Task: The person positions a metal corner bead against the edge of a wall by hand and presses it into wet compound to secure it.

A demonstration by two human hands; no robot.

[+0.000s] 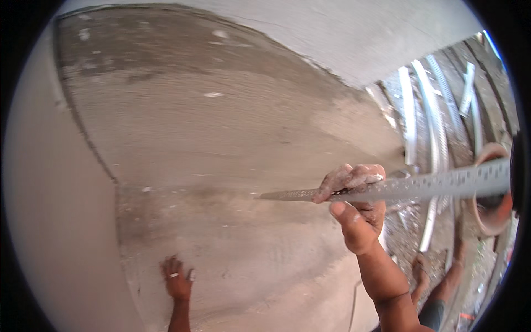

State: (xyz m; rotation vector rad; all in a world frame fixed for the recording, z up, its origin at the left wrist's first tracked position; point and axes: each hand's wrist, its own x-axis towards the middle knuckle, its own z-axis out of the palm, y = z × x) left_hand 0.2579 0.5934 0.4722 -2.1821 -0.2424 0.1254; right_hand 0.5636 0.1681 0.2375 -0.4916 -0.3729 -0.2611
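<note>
My right hand (354, 207), dusted with pale plaster, pinches a long perforated metal angle bead (426, 185) between thumb and fingers. One end of the bead points left over the cement surface (238, 138); the other runs close past the camera to the right rim. Lower left, my left hand (177, 281) lies with fingers apart against the cement, holding nothing. It wears a ring, and its fingers are slightly blurred.
Several shiny metal strips (408, 116) lie on the debris-strewn ground at right. Behind the bead stands a round, orange-brown container (492, 218). Bare feet and legs (447, 282) show lower right. Smooth pale surfaces border the cement at left (55, 193) and top (354, 33).
</note>
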